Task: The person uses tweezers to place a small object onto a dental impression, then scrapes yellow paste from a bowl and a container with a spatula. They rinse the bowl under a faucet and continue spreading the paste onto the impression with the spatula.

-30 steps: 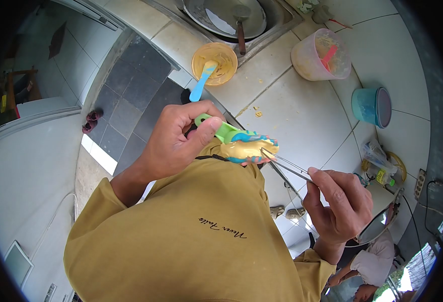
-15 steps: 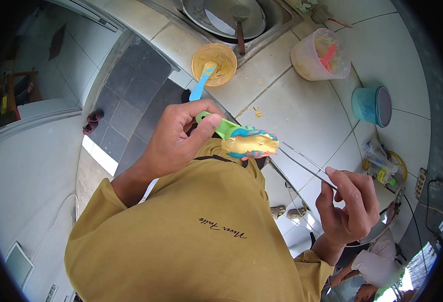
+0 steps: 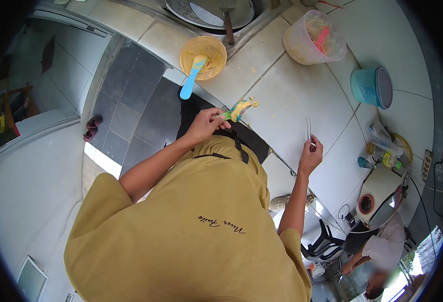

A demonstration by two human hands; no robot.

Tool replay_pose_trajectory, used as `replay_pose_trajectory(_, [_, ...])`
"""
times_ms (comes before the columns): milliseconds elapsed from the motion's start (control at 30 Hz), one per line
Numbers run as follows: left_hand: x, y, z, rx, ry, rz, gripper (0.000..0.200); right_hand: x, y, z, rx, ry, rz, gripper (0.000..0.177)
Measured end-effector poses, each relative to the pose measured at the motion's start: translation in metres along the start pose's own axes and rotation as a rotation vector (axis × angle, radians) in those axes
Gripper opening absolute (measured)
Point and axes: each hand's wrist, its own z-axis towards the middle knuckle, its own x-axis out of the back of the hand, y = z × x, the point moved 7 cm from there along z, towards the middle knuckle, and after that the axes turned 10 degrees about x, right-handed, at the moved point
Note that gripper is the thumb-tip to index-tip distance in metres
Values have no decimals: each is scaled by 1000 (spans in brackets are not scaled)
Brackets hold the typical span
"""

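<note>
My left hand (image 3: 205, 125) pinches the green handle of a piece (image 3: 240, 110) whose head is covered in yellow paste, with blue and pink showing along its edges. I hold it out over the counter's near edge. Thin metal tweezers (image 3: 308, 129) are in my right hand (image 3: 310, 156), tips apart and pointing away from me, well to the right of the paste-covered piece. Beyond my left hand stands an orange-yellow bowl (image 3: 223, 54) smeared with paste, a light blue spatula (image 3: 190, 83) leaning in it.
On the tiled counter (image 3: 282, 105) are yellow crumbs, a translucent pink tub (image 3: 302, 53) with a red scoop, and a teal lidded tub (image 3: 363, 86). Pans (image 3: 241, 17) fill the sink. A plastic bag and bottle (image 3: 390, 159) lie right. Another person (image 3: 385, 241) sits at lower right.
Both hands have moved outward, away from my body and over the counter. The tweezers have swung to point away from me, farther from the paste-covered piece. My view has shifted slightly.
</note>
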Motion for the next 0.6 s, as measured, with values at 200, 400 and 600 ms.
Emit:
replay_pose_trajectory(200, [-31,-17,9,22,-26,57,20,9,15,-10,66,184,-166,24])
replay_pose_trajectory(400, [-61,-31,21,19,47,84,23,18,32,-7,45,256,-232,24])
replay_pose_trajectory(600, [-67,-30,21,92,73,77,23,14,38,-11,10,216,-198,24])
